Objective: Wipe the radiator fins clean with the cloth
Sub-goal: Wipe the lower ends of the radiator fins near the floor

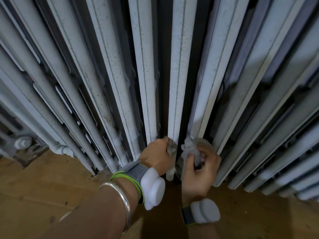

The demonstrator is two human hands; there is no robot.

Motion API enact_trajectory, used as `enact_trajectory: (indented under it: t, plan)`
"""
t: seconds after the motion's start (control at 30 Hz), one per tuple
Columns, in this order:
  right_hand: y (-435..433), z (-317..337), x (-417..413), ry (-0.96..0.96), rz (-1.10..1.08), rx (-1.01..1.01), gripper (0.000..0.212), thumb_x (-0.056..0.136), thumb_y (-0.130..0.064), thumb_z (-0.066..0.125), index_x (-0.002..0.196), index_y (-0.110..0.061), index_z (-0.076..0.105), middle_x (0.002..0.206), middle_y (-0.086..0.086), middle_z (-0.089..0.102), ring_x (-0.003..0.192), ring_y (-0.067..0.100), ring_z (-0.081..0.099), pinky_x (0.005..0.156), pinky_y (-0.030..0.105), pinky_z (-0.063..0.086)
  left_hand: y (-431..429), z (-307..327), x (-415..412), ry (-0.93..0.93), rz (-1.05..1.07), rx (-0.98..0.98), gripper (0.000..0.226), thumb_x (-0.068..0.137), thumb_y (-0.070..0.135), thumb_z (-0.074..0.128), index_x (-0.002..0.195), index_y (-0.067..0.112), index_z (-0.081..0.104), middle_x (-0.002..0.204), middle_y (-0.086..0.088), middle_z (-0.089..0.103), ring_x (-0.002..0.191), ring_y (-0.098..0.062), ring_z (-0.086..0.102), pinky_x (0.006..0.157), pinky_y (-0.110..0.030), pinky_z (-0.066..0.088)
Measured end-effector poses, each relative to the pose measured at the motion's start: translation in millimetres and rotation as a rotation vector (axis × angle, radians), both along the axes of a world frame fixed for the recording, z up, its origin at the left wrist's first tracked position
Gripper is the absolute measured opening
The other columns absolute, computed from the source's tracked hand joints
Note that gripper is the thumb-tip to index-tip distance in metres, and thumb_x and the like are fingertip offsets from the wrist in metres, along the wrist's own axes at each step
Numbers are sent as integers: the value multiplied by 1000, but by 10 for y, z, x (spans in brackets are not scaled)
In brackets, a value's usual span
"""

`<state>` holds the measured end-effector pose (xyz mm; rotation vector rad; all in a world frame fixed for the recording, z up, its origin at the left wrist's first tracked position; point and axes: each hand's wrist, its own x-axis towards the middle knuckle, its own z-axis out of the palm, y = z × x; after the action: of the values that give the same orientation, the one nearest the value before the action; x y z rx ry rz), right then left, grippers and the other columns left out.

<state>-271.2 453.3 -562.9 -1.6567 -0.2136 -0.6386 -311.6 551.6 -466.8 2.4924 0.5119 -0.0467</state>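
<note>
Scuffed brown floor [51, 187] filled the frame from 6 to 8 o'clock. On it stood the radiator [112, 75], its white fins fanning upward from 9 through 3 o'clock, the paint rough and speckled dark with grime. At its foot, 8 o'clock, sat a hex cap [23, 142].

Just below centre, the left hand [157, 156] gripped the foot of the centre fin [180, 75]. Its thumb lay along the near edge and its fingers went round behind (hidden, so how far they wrapped could not be told).

Just beside it, toward 5 o'clock, the right hand [200, 169] had its fingers curled round a bunched white cloth [189, 149]. The cloth's top sat against the foot of the next fin toward 3 o'clock.

Both wrists wore grey bands [133, 171] carrying white pods [152, 187]. A silver bangle [120, 200] circled the left forearm.
</note>
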Motion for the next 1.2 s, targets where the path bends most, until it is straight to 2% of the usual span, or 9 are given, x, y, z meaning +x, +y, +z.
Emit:
enact_trajectory:
  t: [0.13,0.37,0.5,0.57,0.67,0.83,1.03,1.1,1.2]
  plan:
    - [-18,-146,147,-12,64,-171,23,83,-27,48,104,-18,50,115,1,41,109,23,49,96,24,36,15,-20,0,21,-16,-33,29,90,6,45,119,6,48,115,-14,58,110,-30,55,95,-42,47]
    - [-64,-661,170,29,47,-274,18,74,-13,45,90,-9,54,97,12,49,92,31,50,84,37,43,0,-93,42,6,18,64,26,88,3,45,113,2,49,103,-17,59,97,-34,58,86,-43,49]
    - [-146,-950,167,86,110,-391,16,77,-3,65,87,-6,54,94,10,48,85,24,47,74,37,46,10,-129,18,-12,15,77,37,88,3,44,124,6,47,109,-15,60,104,-31,58,92,-43,48]
    - [-176,-1096,161,187,159,-437,26,73,5,72,88,-7,55,93,8,49,83,23,49,72,33,46,-2,-152,16,-36,29,122,35,88,4,44,123,8,48,109,-13,61,103,-29,59,91,-41,49]
    - [-169,-1225,152,453,184,-454,20,81,-6,67,97,-12,56,99,9,55,90,30,56,75,43,52,-19,-183,10,-37,81,213,27,91,7,44,117,10,51,105,-12,62,97,-29,61,86,-41,51]
    - [-287,-1156,89,664,182,-258,25,89,-17,62,113,-18,55,108,8,60,98,28,60,86,46,53,-85,-138,50,24,107,324,21,91,9,43,103,10,60,102,-9,65,93,-26,63,81,-37,54]
    - [-369,-837,2,473,108,-111,23,87,-27,63,106,-16,54,102,6,57,96,24,56,86,41,48,-298,33,154,-3,38,70,33,92,7,44,121,10,58,123,-9,60,113,-28,58,95,-39,48]
    - [-366,-739,3,389,49,-77,37,81,-37,56,103,-7,57,97,10,58,91,28,57,83,44,48,-353,84,192,-9,14,39,33,91,7,46,123,8,55,123,-10,60,114,-29,56,97,-39,46]
    - [-404,-507,-13,323,22,-64,39,77,-30,52,105,-3,59,93,4,52,86,22,51,81,35,43,-408,159,202,-40,6,19,32,90,8,48,121,7,55,119,-12,60,112,-31,55,95,-40,46]
